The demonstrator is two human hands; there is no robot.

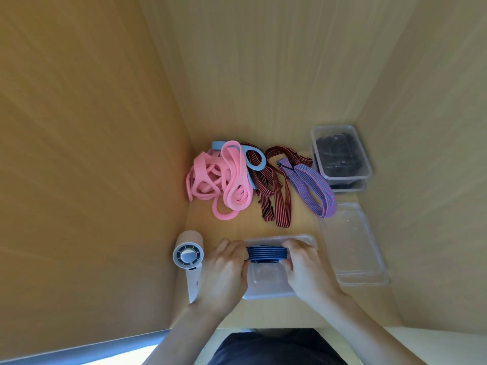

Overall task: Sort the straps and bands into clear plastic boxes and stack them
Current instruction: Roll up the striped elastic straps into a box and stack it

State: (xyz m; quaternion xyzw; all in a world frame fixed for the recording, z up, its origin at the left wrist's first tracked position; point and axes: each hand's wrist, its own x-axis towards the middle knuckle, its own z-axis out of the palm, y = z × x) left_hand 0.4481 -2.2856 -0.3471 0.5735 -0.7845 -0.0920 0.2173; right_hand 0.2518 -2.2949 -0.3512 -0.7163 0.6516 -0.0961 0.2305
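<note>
Blue strap (266, 252) x1 in L hand (226, 270), R hand (303, 267); purple strap (313, 185) x1.

One wide-angle camera, worn on the person's head, faces forward and steeply down onto the wooden desk (300, 223) from close above; the left hand (226, 270) and right hand (305, 270) sit low in frame, and the side panels (92, 154) bow outward
</note>
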